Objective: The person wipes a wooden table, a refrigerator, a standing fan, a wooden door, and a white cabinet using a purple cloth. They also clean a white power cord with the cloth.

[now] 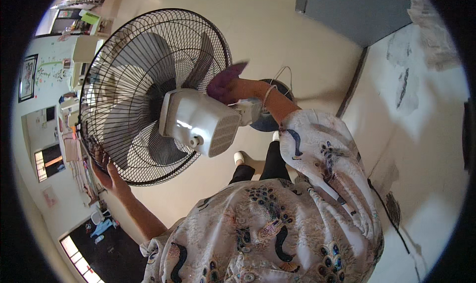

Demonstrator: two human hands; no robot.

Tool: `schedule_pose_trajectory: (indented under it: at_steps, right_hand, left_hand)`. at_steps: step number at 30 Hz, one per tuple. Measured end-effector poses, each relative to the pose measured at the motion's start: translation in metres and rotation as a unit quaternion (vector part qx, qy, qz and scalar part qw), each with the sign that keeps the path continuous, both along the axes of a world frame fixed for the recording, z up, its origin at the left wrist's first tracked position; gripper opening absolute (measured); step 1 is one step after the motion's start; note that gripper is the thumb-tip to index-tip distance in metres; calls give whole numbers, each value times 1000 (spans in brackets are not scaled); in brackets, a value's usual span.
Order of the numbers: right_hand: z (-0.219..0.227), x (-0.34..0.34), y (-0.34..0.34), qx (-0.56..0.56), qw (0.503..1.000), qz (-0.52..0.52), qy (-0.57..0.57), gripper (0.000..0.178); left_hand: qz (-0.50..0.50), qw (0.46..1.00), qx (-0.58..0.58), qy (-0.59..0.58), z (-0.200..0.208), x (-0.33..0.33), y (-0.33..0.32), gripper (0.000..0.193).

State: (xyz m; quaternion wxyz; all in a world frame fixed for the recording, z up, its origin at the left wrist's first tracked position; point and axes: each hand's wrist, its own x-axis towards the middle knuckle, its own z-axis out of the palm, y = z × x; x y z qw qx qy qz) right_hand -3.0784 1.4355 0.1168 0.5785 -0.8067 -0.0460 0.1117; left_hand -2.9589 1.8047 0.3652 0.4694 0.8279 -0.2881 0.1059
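Note:
A pedestal fan with a black wire guard point(148, 102) and dark grey blades point(144, 55) stands before me, tilted in the view. Its off-white motor housing point(198, 119) has a small knob on it. At the guard's lower left edge, my left hand point(113, 179) grips the rim, fingertips partly behind the wires. My right hand point(240, 90) is closed on a purple cloth point(223, 84), which lies against the back of the guard just above the motor housing. Most of the right fingers are hidden by the cloth. Below that wrist shows the fan's round dark base point(267, 122).
A pale cord point(286, 69) loops beside the base on the beige floor point(277, 40). To the right rises a stained white wall point(396, 104) with a black cable point(389, 216) on it. A grey panel point(352, 10) stands at the far right. Cluttered shelves point(74, 156) line the left.

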Motion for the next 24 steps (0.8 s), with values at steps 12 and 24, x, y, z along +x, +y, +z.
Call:
schedule_pose_trajectory:
  at_steps: [12,24]
  right_hand:
    - [61,3,-13,250,964,-82,-33,37]
    - [-62,10,-15,-174,979,77,76,32]
  left_hand:
    - [30,998,29,-50,13,17,3,64]
    - [43,998,12,-35,15,3,-4,78]
